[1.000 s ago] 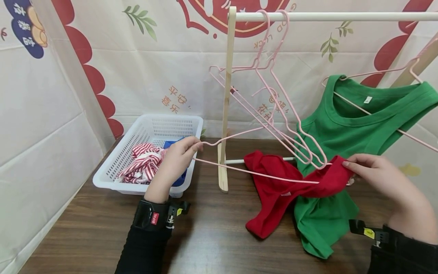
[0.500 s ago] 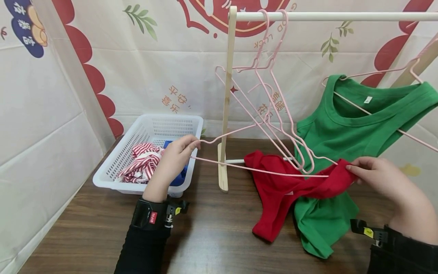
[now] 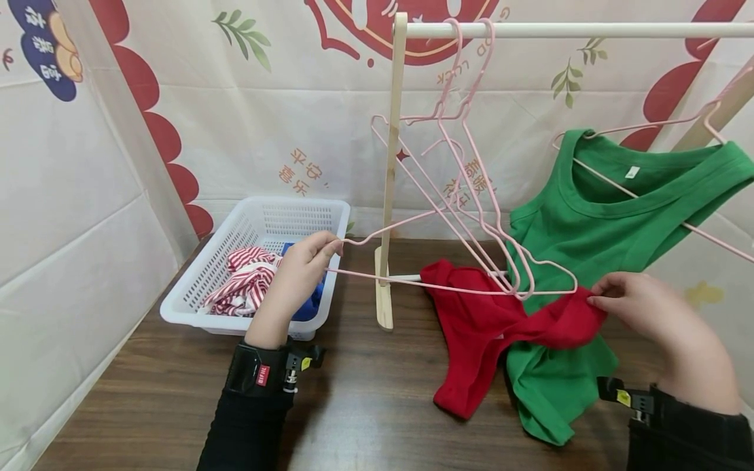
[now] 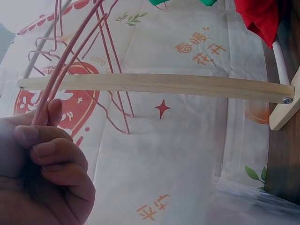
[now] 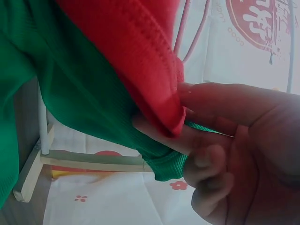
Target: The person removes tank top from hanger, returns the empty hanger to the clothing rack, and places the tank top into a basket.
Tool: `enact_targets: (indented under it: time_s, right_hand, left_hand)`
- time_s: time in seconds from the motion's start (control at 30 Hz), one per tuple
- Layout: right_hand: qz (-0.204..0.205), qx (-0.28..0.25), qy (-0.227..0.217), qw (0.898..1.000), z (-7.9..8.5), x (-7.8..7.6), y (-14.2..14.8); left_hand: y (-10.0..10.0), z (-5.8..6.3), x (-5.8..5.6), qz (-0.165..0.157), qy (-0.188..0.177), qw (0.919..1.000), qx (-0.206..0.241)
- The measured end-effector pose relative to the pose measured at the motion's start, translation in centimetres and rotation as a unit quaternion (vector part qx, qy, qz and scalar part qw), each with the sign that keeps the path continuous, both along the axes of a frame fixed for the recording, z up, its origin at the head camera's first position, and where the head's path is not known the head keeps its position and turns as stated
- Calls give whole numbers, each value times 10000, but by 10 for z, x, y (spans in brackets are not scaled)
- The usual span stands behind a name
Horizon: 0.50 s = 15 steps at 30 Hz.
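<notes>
My left hand [image 3: 294, 281] grips one end of a pink wire hanger [image 3: 471, 288], its fingers curled round the wire in the left wrist view. The hanger lies nearly level, and its other end shows bare just above a red garment [image 3: 471, 340]. My right hand [image 3: 654, 314] pinches the edge of that red cloth between thumb and fingers; in the right wrist view the red fold [image 5: 154, 89] sits between them. The rest of the garment droops toward the table. Behind it a green tank top [image 3: 589, 222] hangs on another pink hanger at the right.
Two more pink hangers [image 3: 491, 170] hang from the white rail [image 3: 559, 30] and cross the held one in view. A wooden rack post [image 3: 393, 163] stands between the hands. At left, a white basket [image 3: 182, 304] contains striped cloth [image 3: 247, 278] and blue cloth [image 3: 310, 306].
The hanger's right end, earlier tucked in the red cloth, has come into plain view. The right hand moved right, then slightly back left, with the cloth. My left hand shifted slightly left.
</notes>
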State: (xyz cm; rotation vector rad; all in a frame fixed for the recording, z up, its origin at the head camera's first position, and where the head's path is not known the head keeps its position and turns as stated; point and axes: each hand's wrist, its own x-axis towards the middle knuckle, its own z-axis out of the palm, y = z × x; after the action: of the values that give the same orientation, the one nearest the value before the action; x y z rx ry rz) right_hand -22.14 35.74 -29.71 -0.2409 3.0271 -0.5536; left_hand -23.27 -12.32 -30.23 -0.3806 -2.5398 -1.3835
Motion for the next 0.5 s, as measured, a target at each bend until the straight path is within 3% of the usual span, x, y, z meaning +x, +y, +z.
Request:
enact_targets:
  time_s: [0.13, 0.5]
  right_hand:
    - [-73, -156, -15, 9999, 0, 2, -2]
    - [-524, -283, 842, 9947, 10, 9, -19]
  left_hand:
    - [1, 0, 0, 6, -20, 10000, 42]
    - [5, -1, -2, -27, 211, 9998, -61]
